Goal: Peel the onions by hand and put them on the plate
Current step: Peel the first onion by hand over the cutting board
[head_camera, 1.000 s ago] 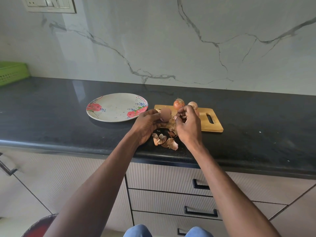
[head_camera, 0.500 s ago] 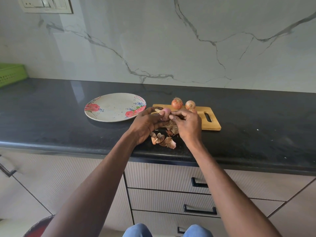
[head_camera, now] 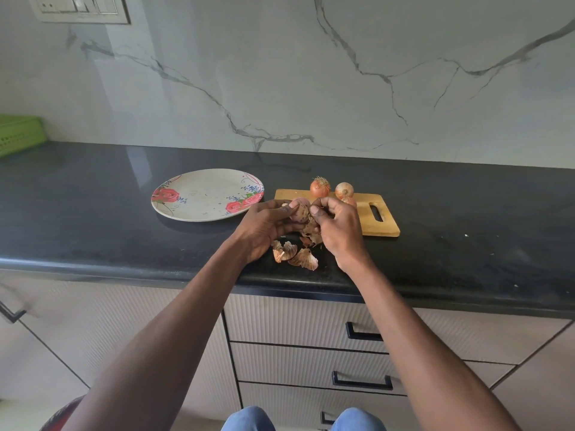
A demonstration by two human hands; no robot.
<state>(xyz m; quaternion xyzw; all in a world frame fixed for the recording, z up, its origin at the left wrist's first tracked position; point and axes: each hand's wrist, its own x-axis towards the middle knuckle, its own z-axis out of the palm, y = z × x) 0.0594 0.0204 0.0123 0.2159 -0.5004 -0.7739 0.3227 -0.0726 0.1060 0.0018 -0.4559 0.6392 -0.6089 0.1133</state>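
While both hands work above the worktop (head_camera: 93, 219)
Left hand (head_camera: 264, 227) grips the onion (head_camera: 299, 209); right hand (head_camera: 339, 228) fingers pinch its skin

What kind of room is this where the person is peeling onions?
Most likely a home kitchen. A dark stone countertop runs along a marble-look wall, with drawers underneath, and a wooden cutting board with onions sits beside a flowered plate.
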